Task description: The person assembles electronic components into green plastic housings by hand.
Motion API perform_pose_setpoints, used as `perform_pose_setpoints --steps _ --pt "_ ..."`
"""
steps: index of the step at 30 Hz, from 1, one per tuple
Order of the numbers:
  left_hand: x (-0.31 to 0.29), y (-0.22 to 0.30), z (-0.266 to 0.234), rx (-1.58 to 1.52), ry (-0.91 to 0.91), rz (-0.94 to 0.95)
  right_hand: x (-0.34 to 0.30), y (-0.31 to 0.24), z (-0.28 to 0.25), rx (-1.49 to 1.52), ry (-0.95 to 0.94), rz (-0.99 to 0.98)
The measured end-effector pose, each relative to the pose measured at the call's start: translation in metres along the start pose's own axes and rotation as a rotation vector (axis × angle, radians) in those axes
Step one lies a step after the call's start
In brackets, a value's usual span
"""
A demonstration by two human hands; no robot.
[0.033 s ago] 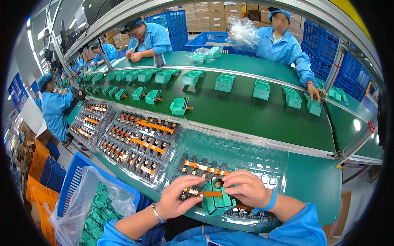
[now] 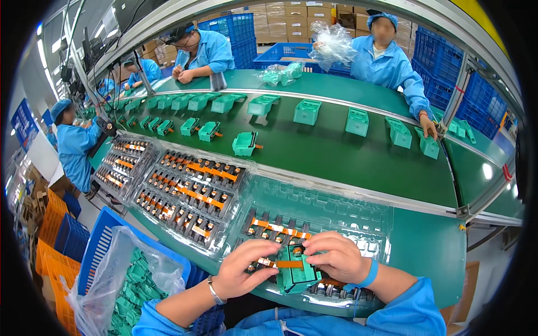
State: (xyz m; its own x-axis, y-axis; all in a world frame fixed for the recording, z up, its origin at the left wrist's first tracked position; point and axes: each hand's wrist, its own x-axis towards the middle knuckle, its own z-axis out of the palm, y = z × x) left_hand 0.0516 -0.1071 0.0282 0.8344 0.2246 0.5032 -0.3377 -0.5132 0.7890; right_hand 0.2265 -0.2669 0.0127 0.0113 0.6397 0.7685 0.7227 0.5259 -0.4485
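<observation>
Scarcely anything has moved since the earlier frame.
Right hand (image 2: pixel 341 260), fingers bent, pinches a boxy green plastic housing (image 2: pixel 296 280) at its two o'clock; left hand (image 2: pixel 240 270) curves at its nine o'clock, whether gripping I cannot tell. Housing lies between five and six o'clock in view, smooth flat orange ribbon (image 2: pixel 290 264) across it, near a clear moulded plastic tray (image 2: pixel 316 197).

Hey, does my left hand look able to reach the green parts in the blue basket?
Probably yes, once freed: your left hand is at the green housing, but the bag around the green parts seems open.
</observation>
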Motion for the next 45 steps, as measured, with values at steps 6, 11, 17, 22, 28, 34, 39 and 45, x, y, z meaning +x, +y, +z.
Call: perform_pose_setpoints --steps 6,11,17,22,28,34,39,45 --pt "-0.003 -0.003 0.0 0.105 -0.079 0.15 0.002 -0.003 0.006 0.027 -0.096 -0.01" --pt "-0.006 -0.001 0.0 0.198 -0.018 0.218 0.008 -0.014 0.007 0.07 -0.176 -0.003" --pt "-0.009 0.02 -0.013 0.042 0.068 -0.216 0.015 -0.025 -0.013 0.063 -0.071 0.449" --pt "-0.042 0.021 -0.07 -0.039 0.318 -0.221 0.038 0.029 -0.061 0.249 0.214 1.0" --pt "-0.148 0.035 -0.161 0.236 0.816 -0.452 0.041 0.14 -0.072 0.261 0.374 1.242" --pt "-0.339 0.071 -0.213 0.848 0.816 -1.12 0.013 0.269 -0.091 0.353 0.375 1.31" --pt "-0.446 0.108 -0.197 0.893 0.657 -1.503 0.013 0.327 -0.071 0.337 0.33 1.352" --pt "-0.437 0.102 -0.208 1.029 0.838 -1.485 0.02 0.327 -0.061 0.43 0.355 1.383"
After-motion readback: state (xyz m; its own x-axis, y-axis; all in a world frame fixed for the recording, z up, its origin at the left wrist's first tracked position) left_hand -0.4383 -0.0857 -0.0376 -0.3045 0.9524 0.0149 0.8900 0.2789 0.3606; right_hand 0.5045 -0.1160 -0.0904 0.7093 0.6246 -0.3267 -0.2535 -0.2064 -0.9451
